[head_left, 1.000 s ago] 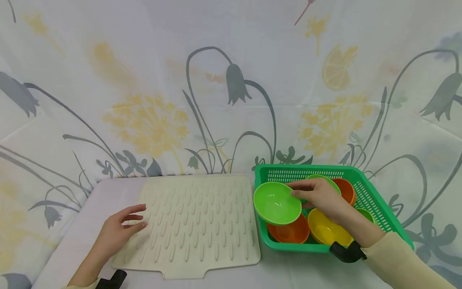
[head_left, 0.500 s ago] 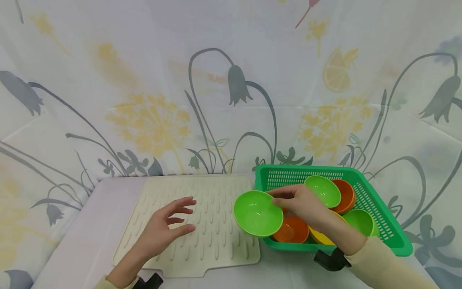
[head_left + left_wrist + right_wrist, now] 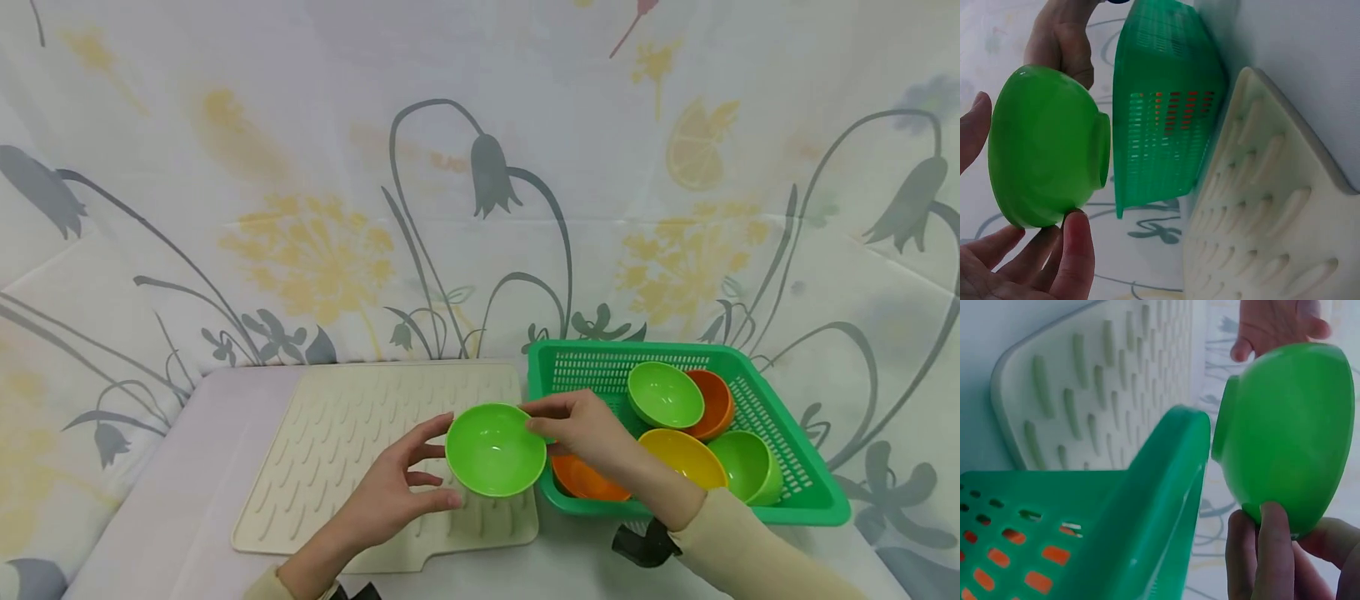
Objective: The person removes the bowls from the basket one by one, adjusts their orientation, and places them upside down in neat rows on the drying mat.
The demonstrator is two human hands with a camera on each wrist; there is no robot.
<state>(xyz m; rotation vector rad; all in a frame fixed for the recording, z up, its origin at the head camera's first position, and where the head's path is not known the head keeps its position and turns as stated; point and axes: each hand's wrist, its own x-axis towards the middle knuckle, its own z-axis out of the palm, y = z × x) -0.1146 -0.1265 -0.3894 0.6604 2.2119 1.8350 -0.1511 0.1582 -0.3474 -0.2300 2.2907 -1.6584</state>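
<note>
A light green bowl (image 3: 496, 451) is held in the air, opening upward, over the right side of the cream ridged mat (image 3: 360, 442). My right hand (image 3: 588, 429) pinches its right rim, thumb inside and fingers outside, as the right wrist view shows on the bowl (image 3: 1291, 431). On the bowl's other side, my left hand (image 3: 393, 483) spreads its fingers and thumb close to the wall. In the left wrist view, the fingertips (image 3: 1077, 234) overlap the bowl's edge; whether they touch it cannot be told.
To the right stands a green perforated basket (image 3: 813, 500). In it lie green bowls (image 3: 665, 396), an orange bowl (image 3: 716, 404), a yellow bowl (image 3: 686, 458) and another orange bowl (image 3: 588, 479) partly behind my right hand. A flower-printed cloth (image 3: 480, 250) hangs behind.
The right hand has carried the green bowl left from above the basket to over the mat. My left hand has moved right, up to the bowl's left side.
</note>
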